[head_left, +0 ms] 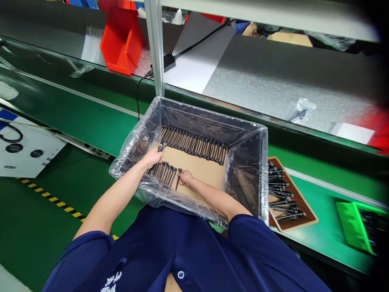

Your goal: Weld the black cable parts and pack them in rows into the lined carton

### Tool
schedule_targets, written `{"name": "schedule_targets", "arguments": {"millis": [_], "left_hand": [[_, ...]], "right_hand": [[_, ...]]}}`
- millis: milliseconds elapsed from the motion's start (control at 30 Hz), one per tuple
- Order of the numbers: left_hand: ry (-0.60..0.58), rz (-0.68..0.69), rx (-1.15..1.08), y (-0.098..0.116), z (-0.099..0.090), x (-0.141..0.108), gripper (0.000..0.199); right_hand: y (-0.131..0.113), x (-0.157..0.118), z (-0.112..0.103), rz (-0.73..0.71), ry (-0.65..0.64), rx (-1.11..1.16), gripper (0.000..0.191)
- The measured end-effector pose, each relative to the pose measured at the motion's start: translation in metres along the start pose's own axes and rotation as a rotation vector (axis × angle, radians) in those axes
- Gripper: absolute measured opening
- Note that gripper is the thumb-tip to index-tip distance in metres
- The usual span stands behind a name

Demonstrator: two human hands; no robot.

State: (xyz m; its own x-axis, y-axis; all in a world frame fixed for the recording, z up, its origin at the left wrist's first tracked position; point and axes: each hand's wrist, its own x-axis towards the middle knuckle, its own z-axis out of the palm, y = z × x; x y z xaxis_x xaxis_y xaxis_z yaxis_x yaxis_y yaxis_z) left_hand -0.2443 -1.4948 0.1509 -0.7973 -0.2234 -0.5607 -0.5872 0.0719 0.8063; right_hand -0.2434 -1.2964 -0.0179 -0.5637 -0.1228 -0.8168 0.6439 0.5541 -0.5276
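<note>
Rows of slim black rod-shaped parts (194, 145) are lying on brown cardboard (197, 166) inside dark, film-lined plastic bin (243, 162); right hand (185, 177) is pinching single black rod (178, 180) beside near row's right end, left hand (154, 157) is gripping black-headed piece (162, 147) between rows.

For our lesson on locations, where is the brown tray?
In the head view, the brown tray sits on the green bench, just right of the plastic-lined crate and left of the bright green bin.

Bright overhead glare on metal shelf, dark blurred right edge
</note>
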Motion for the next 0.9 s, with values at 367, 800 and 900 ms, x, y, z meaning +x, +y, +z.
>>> {"name": "schedule_targets", "arguments": {"millis": [367, 800, 900], "left_hand": [[-0.112, 0.048, 0.024, -0.006, -0.001, 0.000, 0.014], [-0.233, 0.116, 0.066, -0.006, 0.002, -0.002, 0.028], [-0.280, 0.161, 0.091, -0.009, 0.004, -0.002, 0.025]], "right_hand": [[-0.003, -0.001, 0.012, -0.035, -0.022, -0.166, 0.034], [-0.073, -0.070, -0.028, -0.212, -0.510, 0.514, 0.015], [-0.098, -0.087, -0.022, -0.283, -0.541, 0.674, 0.020]]}}
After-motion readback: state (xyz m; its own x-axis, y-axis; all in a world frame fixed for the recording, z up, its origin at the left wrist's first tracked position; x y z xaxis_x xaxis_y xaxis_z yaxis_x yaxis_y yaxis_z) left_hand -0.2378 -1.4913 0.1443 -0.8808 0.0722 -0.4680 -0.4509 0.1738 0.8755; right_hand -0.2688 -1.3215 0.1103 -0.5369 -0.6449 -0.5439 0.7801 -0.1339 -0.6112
